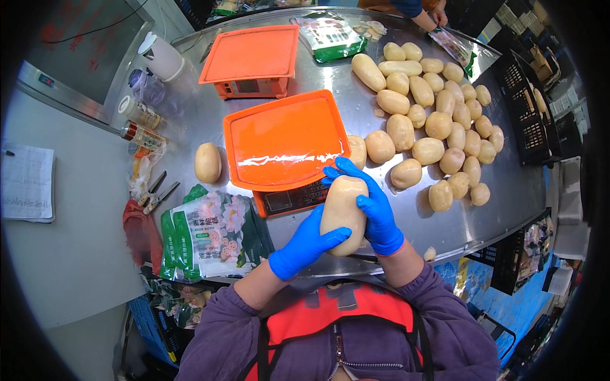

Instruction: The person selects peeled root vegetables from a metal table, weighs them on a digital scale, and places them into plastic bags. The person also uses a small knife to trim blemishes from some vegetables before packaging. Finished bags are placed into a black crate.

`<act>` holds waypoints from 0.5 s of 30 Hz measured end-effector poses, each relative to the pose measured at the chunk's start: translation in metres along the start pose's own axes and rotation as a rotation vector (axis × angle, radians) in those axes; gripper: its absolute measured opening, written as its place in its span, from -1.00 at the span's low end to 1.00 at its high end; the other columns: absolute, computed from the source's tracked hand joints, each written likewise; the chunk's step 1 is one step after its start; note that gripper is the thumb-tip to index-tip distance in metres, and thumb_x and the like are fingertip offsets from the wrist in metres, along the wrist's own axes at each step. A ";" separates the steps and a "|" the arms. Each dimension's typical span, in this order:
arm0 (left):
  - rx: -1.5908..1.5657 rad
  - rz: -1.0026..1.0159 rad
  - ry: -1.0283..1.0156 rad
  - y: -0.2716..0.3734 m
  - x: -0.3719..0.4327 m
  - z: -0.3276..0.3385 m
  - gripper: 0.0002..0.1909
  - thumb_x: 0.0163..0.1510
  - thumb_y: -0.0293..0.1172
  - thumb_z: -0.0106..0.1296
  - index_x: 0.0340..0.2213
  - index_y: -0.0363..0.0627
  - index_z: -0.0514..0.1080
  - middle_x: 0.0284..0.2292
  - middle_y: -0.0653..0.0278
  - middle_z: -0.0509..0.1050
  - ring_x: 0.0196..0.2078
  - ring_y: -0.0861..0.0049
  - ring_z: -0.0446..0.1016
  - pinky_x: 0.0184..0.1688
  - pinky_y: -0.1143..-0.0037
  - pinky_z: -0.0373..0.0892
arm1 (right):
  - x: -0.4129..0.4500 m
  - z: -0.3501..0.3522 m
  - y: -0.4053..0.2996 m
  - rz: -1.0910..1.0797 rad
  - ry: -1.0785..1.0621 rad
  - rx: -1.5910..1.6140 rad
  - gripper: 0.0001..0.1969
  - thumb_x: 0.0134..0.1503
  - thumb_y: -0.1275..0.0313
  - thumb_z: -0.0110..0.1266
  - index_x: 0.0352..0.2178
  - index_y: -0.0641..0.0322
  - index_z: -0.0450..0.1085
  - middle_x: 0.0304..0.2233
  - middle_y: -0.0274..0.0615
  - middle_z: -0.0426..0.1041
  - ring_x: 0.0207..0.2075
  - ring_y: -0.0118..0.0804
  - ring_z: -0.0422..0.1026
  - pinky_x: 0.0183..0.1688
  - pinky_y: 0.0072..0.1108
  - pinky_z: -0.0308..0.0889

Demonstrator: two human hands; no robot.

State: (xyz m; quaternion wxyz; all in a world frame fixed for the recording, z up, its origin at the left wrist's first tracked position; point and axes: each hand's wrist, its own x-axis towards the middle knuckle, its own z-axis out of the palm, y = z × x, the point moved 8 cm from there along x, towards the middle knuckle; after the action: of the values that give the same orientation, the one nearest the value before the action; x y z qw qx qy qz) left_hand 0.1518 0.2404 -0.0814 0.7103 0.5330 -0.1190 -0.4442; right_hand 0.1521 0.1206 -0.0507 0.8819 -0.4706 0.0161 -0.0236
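Between my two blue-gloved hands is a large peeled lotus root section (344,216), tilted with one cut end away from me. My left hand (310,243) supports its left side, thumb across its lower part. My right hand (376,209) wraps the right side and far end. Just beyond them stands an orange scale (286,143) with a wide tray and a dark keypad panel, partly hidden by my hands. One lotus root section (208,163) lies left of the scale. Many more lotus root sections (438,125) lie spread to the right on the steel table (505,200).
A second orange scale (250,55) stands behind. Printed plastic bags (214,233) and two knives (161,196) lie at left, near jars (143,135) and a white kettle (161,56). A black crate (529,109) borders the right side. Another person's hands (437,16) hold a bag (452,47).
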 end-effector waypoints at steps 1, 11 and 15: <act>0.091 0.003 0.045 0.002 -0.001 -0.003 -0.15 0.06 -0.13 0.27 0.23 -0.27 0.12 0.11 0.07 0.34 0.13 0.35 0.37 0.15 0.35 0.34 | -0.001 -0.001 0.001 -0.027 0.003 -0.042 -0.18 0.13 0.18 0.15 0.32 0.32 0.02 0.30 0.05 0.15 0.31 -0.03 0.17 0.33 -0.30 0.11; 0.420 0.037 0.164 0.013 -0.010 -0.010 -0.16 0.01 -0.06 0.31 0.15 -0.29 0.19 0.05 0.03 0.39 0.07 0.34 0.42 0.09 0.36 0.37 | -0.009 -0.006 0.011 -0.043 0.083 -0.067 -0.16 0.07 0.15 0.18 0.30 0.33 0.06 0.25 0.00 0.21 0.25 -0.10 0.26 0.28 -0.33 0.19; 0.446 0.062 0.160 0.017 -0.010 -0.006 -0.16 0.00 -0.04 0.31 0.15 -0.29 0.20 0.04 0.02 0.40 0.06 0.32 0.43 0.08 0.36 0.37 | -0.010 -0.003 0.006 -0.069 0.089 -0.061 -0.17 0.08 0.13 0.18 0.28 0.34 0.08 0.22 0.01 0.26 0.22 -0.11 0.31 0.25 -0.33 0.23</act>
State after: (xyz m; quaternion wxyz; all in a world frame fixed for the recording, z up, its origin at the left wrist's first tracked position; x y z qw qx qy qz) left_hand 0.1585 0.2532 -0.0659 0.5955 0.7062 -0.1740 -0.3412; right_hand 0.1419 0.1218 -0.0574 0.8642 -0.4960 0.0398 -0.0743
